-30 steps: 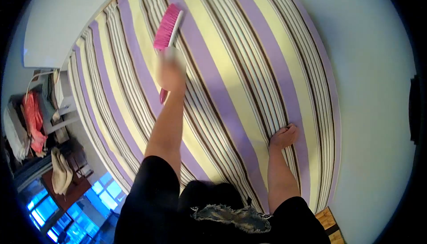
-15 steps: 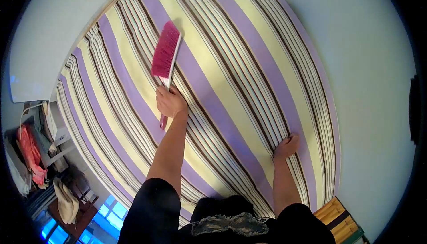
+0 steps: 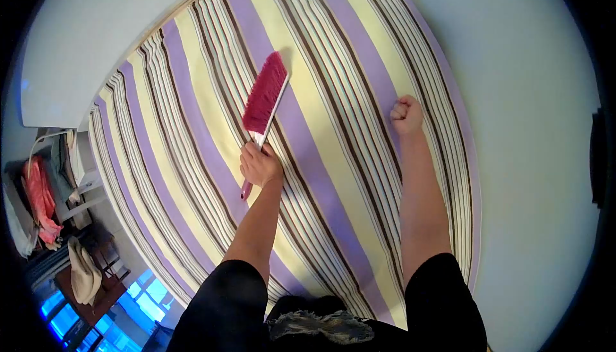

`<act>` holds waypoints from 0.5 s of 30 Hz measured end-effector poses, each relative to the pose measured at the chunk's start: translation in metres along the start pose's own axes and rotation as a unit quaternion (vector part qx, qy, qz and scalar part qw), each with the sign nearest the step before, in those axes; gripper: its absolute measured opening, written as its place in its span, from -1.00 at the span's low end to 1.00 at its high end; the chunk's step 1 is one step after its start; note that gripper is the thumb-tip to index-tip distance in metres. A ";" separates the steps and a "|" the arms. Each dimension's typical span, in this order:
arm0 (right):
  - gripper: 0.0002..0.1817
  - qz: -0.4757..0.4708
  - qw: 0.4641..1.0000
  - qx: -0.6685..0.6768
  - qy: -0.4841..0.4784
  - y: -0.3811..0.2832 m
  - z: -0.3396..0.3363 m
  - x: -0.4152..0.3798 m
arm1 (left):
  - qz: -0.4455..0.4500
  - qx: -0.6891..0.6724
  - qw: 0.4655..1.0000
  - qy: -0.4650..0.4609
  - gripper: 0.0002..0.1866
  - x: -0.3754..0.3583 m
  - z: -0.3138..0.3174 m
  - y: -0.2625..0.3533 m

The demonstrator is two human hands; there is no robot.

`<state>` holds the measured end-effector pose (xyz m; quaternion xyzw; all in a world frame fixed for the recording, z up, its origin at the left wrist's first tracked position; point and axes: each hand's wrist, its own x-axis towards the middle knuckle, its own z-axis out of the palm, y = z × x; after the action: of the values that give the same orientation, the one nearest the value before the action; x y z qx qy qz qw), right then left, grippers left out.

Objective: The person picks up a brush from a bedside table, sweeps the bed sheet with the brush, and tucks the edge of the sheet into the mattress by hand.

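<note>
My left hand [image 3: 261, 163] is wrapped round the handle of a brush [image 3: 265, 95] with dark pink bristles and a white back. The brush lies tilted over a striped sheet [image 3: 314, 159] in purple, yellow, brown and white, its bristles toward the far left. The tip of the handle shows below my fist. Farther right, my right hand [image 3: 407, 116] is closed in a fist on or just above the sheet, near its right side. Nothing shows in that fist.
A pale wall [image 3: 532, 127] runs along the right side. At the left hang clothes, one of them coral red [image 3: 41, 204]. Below them a beige cloth [image 3: 85, 272] lies on a dark brown chair [image 3: 96, 297], beside bright blue window panes [image 3: 151, 297].
My right hand has moved forward along the sheet. In the view, my left hand and the brush sit slightly lower and farther right, and the background has shifted too.
</note>
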<state>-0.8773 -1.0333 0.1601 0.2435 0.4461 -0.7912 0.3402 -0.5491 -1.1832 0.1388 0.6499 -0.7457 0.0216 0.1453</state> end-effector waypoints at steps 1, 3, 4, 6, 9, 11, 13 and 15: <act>-0.69 0.039 0.999 -0.012 0.018 0.003 0.005 0.012 | -0.002 0.007 1.000 -0.008 -0.77 0.000 0.000 0.000; -0.70 0.068 0.996 -0.036 0.036 0.001 0.008 0.026 | 0.001 0.013 1.000 -0.004 -0.76 0.002 0.003 0.002; -0.70 0.094 0.992 -0.060 0.056 -0.002 0.009 0.030 | -0.002 0.014 1.000 -0.007 -0.76 0.000 0.003 0.001; -0.69 0.098 0.989 -0.065 0.087 -0.003 0.016 0.031 | -0.001 0.011 1.000 -0.009 -0.75 0.003 0.001 0.003; -0.68 0.107 0.982 -0.078 0.137 0.005 0.016 0.049 | -0.019 0.023 0.998 -0.054 -0.72 0.006 0.000 0.005; -0.69 0.111 0.977 -0.091 0.158 0.004 0.016 0.054 | -0.025 0.030 0.996 -0.075 -0.71 0.005 0.002 0.004; -0.65 0.132 0.968 -0.090 0.194 0.000 0.020 0.054 | -0.028 0.032 0.996 -0.080 -0.71 0.003 0.002 0.002; -0.66 0.151 0.968 -0.094 0.178 -0.004 0.021 0.056 | -0.027 0.026 0.996 -0.078 -0.70 0.007 0.002 0.005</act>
<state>-0.9188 -1.0682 0.1338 0.4116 0.5300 -0.6292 0.3922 -0.5549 -1.1893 0.1387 0.6731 -0.7360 -0.0140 0.0706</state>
